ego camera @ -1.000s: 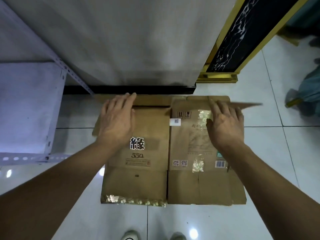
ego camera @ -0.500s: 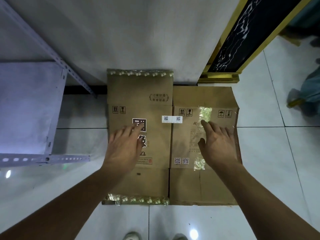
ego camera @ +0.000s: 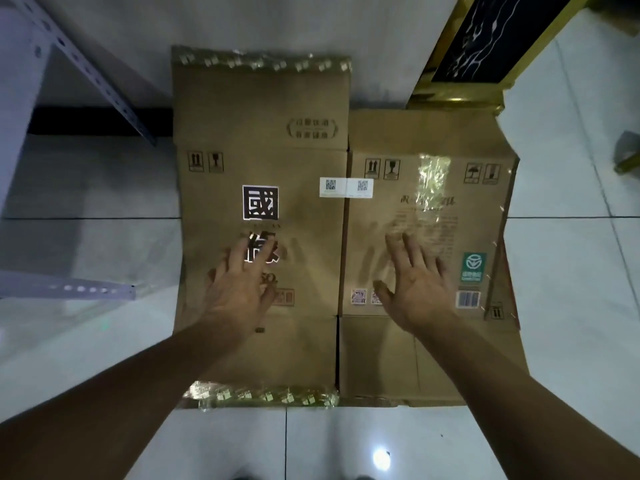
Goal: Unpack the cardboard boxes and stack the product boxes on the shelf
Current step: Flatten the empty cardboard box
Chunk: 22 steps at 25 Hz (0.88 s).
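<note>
A flattened brown cardboard box (ego camera: 263, 140) lies on the tiled floor, its far flaps unfolded toward the wall and gold tape along both ends. My left hand (ego camera: 239, 289) is spread over its left panel, just below the printed black-and-white characters. My right hand (ego camera: 419, 285) is spread over the right panel, near the green label (ego camera: 472, 266) and the strip of clear tape (ego camera: 433, 178). Both hands have straight fingers and hold nothing. No product boxes are in view.
A grey metal shelf (ego camera: 20, 143) with perforated uprights stands at the left, its lower rail (ego camera: 79, 289) close to the cardboard's left edge. A white wall (ego camera: 311, 26) runs behind. A black, gold-framed panel (ego camera: 485, 43) stands at the back right.
The far flaps went from folded up to lying flat toward the wall. Both hands slid back toward me, from the far edge to the middle of the panels.
</note>
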{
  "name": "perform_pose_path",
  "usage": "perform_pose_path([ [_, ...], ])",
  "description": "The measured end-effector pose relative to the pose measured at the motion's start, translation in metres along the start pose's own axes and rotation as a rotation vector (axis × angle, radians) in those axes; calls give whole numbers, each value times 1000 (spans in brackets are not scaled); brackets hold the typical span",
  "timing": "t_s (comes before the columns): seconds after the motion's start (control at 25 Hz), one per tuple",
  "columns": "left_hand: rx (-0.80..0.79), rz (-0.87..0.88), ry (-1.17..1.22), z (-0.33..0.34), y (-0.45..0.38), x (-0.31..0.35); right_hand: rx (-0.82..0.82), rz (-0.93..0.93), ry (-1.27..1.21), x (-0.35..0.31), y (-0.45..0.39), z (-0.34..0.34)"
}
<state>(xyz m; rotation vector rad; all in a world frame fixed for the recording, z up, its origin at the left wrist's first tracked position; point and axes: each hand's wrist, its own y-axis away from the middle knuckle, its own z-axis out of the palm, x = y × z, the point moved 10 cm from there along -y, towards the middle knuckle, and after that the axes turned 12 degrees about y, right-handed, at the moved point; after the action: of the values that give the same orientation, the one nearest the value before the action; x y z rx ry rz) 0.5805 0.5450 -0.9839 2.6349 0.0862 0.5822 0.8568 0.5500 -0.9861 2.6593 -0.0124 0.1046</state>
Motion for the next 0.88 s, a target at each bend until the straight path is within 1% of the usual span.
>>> perform_pose_path([
  [0.16,8,-108,46,33,-53,-42,9,-1,7,2,-49,29],
  [0.24,17,-104,76,53,-65,-56,36,6,-14,0,-59,39],
  [0.32,59,-87,77,66,-66,-63,80,29,-45,-2,-56,47],
  [0.4,101,-67,63,69,-59,-63,128,33,-90,-5,-51,49],
  [0.48,106,-49,65,70,-51,-64,153,38,-96,-4,-44,50],
  [0.56,88,-26,64,77,-34,-72,120,-8,-81,-4,-32,68],
  [0.6,40,-31,65,87,-22,-79,60,-34,-60,-5,-20,87],
  [0.68,-115,-24,43,120,1,-91,-78,-69,-31,-5,2,131],
  [0.72,-176,-34,24,134,9,-97,-121,-65,-31,-2,8,149],
  [0.76,-197,-40,23,142,10,-103,-100,-59,-41,0,6,160],
  [0.8,-178,-42,8,143,8,-106,-108,-58,-38,0,4,164],
  [0.88,-154,-62,-3,137,6,-103,-109,-83,-2,1,2,157],
])
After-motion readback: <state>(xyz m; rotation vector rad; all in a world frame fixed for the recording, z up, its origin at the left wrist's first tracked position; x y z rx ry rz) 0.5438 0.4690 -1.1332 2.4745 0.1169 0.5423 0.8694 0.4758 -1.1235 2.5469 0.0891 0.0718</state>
